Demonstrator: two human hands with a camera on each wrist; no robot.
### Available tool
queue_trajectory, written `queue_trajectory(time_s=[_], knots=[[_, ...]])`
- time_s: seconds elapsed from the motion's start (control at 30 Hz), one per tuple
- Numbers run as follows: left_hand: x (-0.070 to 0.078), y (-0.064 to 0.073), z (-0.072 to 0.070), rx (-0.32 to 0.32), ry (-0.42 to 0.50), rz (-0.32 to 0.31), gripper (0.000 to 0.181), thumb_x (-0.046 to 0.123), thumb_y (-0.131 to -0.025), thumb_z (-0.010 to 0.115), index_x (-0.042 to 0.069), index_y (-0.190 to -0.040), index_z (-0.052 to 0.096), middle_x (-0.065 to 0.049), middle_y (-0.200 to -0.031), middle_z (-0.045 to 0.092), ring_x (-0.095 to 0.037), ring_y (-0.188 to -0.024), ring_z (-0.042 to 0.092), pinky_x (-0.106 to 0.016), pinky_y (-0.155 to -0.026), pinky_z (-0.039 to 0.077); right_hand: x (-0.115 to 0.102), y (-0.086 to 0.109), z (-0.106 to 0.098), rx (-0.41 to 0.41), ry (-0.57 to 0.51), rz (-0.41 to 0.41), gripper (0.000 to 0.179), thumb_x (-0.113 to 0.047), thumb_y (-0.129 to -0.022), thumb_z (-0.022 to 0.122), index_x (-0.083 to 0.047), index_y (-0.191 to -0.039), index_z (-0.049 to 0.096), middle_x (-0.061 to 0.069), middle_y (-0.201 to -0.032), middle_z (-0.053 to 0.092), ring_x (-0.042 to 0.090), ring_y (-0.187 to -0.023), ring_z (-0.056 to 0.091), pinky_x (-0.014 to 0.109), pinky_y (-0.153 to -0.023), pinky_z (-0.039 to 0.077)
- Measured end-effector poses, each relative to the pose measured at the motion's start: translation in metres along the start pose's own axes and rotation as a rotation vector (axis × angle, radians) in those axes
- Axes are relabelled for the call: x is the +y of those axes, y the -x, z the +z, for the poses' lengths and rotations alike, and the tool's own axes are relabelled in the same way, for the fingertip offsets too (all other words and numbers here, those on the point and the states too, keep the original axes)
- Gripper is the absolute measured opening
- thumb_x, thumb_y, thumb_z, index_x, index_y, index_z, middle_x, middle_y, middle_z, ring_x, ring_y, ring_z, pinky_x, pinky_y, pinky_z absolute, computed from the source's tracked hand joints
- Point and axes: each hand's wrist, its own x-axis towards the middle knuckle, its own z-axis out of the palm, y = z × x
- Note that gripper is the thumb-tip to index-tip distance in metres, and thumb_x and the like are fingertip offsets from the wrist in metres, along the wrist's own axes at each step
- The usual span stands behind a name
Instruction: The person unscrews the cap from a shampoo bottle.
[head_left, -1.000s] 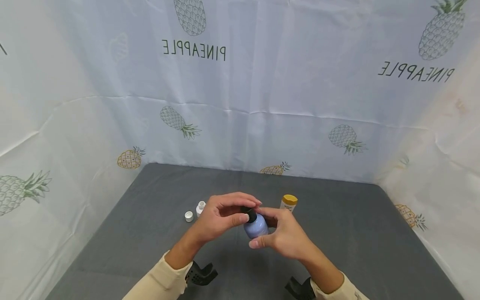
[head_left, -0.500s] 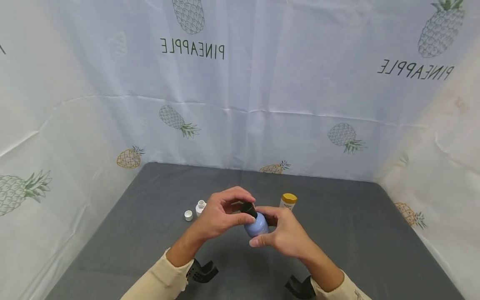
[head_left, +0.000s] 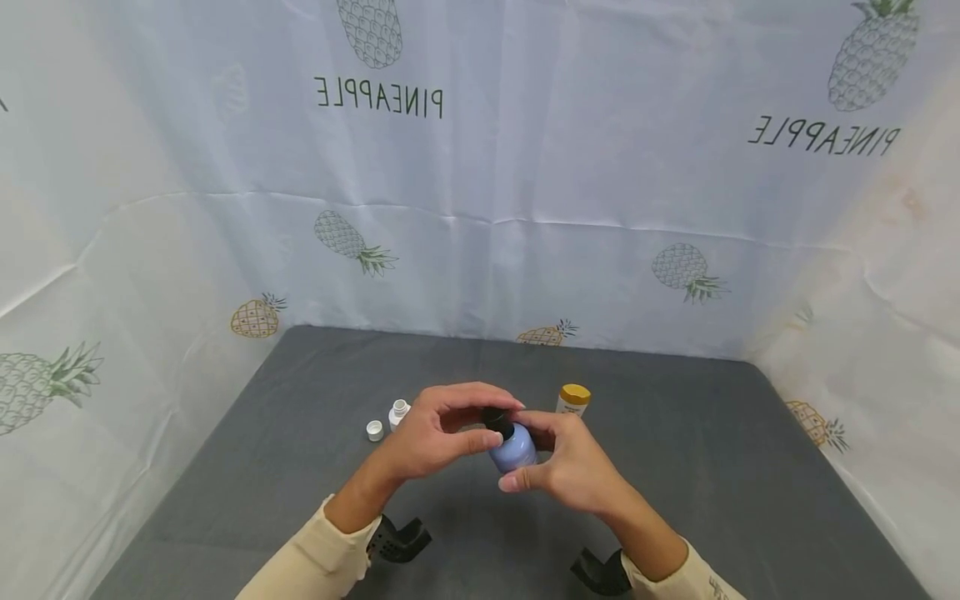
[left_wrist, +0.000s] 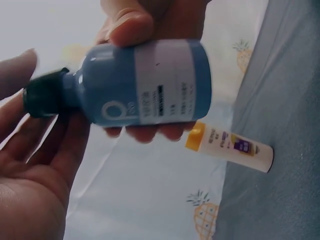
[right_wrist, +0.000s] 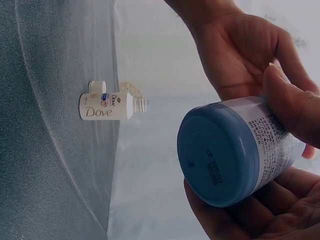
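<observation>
A small blue bottle [head_left: 513, 450] with a black cap [head_left: 497, 422] is held up over the table, tilted toward the left. My right hand [head_left: 573, 462] grips its body, thumb on the near side and fingers behind. At the cap, the thumb and fingers of my left hand [head_left: 438, 433] curl around it from the side and above. The left wrist view shows the bottle's printed label [left_wrist: 165, 82], with the cap still on the neck. In the right wrist view the bottle's round base [right_wrist: 215, 155] faces the camera.
Behind the left hand stands an uncapped white Dove bottle [right_wrist: 105, 106], its white cap [head_left: 375, 431] lying beside it. A white bottle with a yellow cap [head_left: 574, 395] stands beyond the right hand. Pineapple-print curtains [head_left: 480, 275] enclose the grey table [head_left: 675, 467].
Half a second ago the left fingers were lifted and spread off the cap's top; now they are lowered around it again. The right hand keeps its grip on the bottle, almost unmoved.
</observation>
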Motion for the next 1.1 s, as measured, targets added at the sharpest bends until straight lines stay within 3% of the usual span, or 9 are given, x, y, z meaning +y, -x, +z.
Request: queue_trajectory(time_s=[0.13, 0.33, 0.5, 0.63, 0.8, 1.0, 1.1], knots=[[0.002, 0.001, -0.002, -0.011, -0.04, -0.001, 0.035, -0.004, -0.095, 0.071, -0.008, -0.128, 0.065, -0.029, -0.122, 0.067, -0.012, -0.113, 0.07, -0.037, -0.1, 0.061, 0.0, 0.001, 0.001, 0.006, 0.012, 0.013, 0.069, -0.021, -0.078, 0.093, 0.002, -0.137, 0.065, 0.018, -0.13, 0.072, 0.021, -0.105, 0.074, 0.03, -0.087, 0.062], [0.005, 0.0, 0.0, 0.079, -0.187, -0.052, 0.037, -0.001, -0.087, 0.082, 0.002, -0.122, 0.071, -0.017, -0.114, 0.071, -0.012, -0.102, 0.07, -0.033, -0.094, 0.063, -0.001, 0.001, 0.002, 0.021, 0.026, 0.043, 0.072, -0.021, -0.077, 0.094, 0.004, -0.137, 0.064, 0.02, -0.13, 0.071, 0.022, -0.104, 0.075, 0.032, -0.086, 0.064], [0.004, -0.002, 0.002, 0.098, -0.17, -0.037, 0.037, -0.002, -0.086, 0.082, 0.002, -0.121, 0.071, -0.018, -0.117, 0.07, -0.016, -0.105, 0.07, -0.034, -0.096, 0.062, 0.0, 0.0, 0.002, 0.017, 0.015, 0.038, 0.074, -0.021, -0.078, 0.093, 0.005, -0.14, 0.061, 0.021, -0.132, 0.07, 0.024, -0.105, 0.075, 0.035, -0.086, 0.064], [0.001, -0.002, 0.001, 0.076, -0.116, 0.011, 0.039, -0.004, -0.09, 0.077, -0.002, -0.127, 0.068, -0.022, -0.121, 0.07, -0.021, -0.112, 0.072, -0.037, -0.098, 0.062, 0.0, 0.0, 0.002, 0.007, -0.001, 0.022, 0.077, -0.022, -0.08, 0.092, 0.005, -0.143, 0.059, 0.022, -0.138, 0.067, 0.028, -0.111, 0.074, 0.037, -0.089, 0.064], [0.0, -0.002, -0.001, 0.043, -0.119, 0.043, 0.032, -0.005, -0.091, 0.075, -0.007, -0.122, 0.07, -0.026, -0.121, 0.069, -0.022, -0.112, 0.072, -0.04, -0.094, 0.063, 0.0, -0.001, 0.002, 0.004, -0.004, 0.036, 0.078, -0.022, -0.08, 0.092, 0.006, -0.144, 0.057, 0.024, -0.141, 0.065, 0.03, -0.113, 0.074, 0.037, -0.088, 0.064], [0.004, 0.0, -0.008, -0.049, -0.116, 0.02, 0.037, -0.005, -0.092, 0.074, -0.01, -0.128, 0.067, -0.03, -0.133, 0.065, -0.026, -0.123, 0.07, -0.038, -0.101, 0.06, 0.0, -0.002, 0.002, -0.003, 0.001, 0.038, 0.076, -0.021, -0.079, 0.092, 0.003, -0.143, 0.06, 0.02, -0.136, 0.069, 0.025, -0.11, 0.074, 0.036, -0.088, 0.064], [0.008, -0.001, -0.011, -0.073, -0.145, 0.013, 0.037, -0.003, -0.093, 0.074, -0.008, -0.129, 0.067, -0.028, -0.131, 0.068, -0.027, -0.121, 0.071, -0.038, -0.099, 0.061, 0.0, -0.002, 0.002, -0.01, -0.001, 0.032, 0.073, -0.021, -0.079, 0.092, 0.0, -0.142, 0.062, 0.018, -0.134, 0.071, 0.022, -0.108, 0.074, 0.034, -0.087, 0.064]])
